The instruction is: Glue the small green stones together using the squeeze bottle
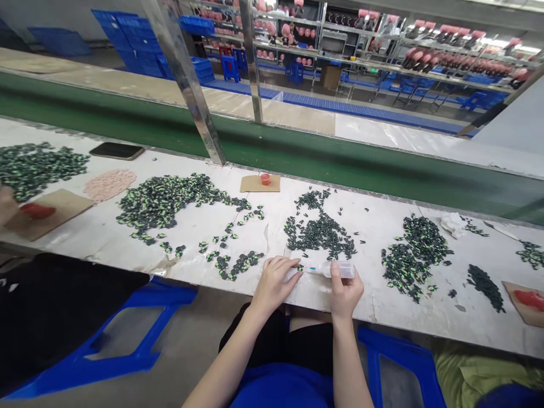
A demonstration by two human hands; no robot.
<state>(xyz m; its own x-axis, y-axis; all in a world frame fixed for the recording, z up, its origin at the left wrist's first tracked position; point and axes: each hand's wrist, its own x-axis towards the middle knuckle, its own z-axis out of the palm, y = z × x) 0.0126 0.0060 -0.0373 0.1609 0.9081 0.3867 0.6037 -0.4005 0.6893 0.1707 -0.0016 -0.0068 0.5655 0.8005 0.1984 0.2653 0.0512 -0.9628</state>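
Observation:
Near the front edge of the white table, my left hand (276, 282) pinches a small black-and-green piece (300, 268) between thumb and fingertips. Wrapped round a clear squeeze bottle (342, 270), my right hand (346, 292) holds it on its side. The bottle's thin tip with a blue base (313, 268) points left, at or very near the small piece; whether they touch I cannot tell. Just beyond my hands lies a loose pile of small dark pieces (321, 233). Black-and-green pieces (244, 262) lie scattered to the left of my left hand.
A big pile of black-and-green pieces (159, 201) lies left, another (414, 249) right. A red cup (266, 179) stands on cardboard (249, 183) at the back. A metal post (191, 90) rises behind. A co-worker's hand (5, 204) shows far left, blue stools (127, 334) below.

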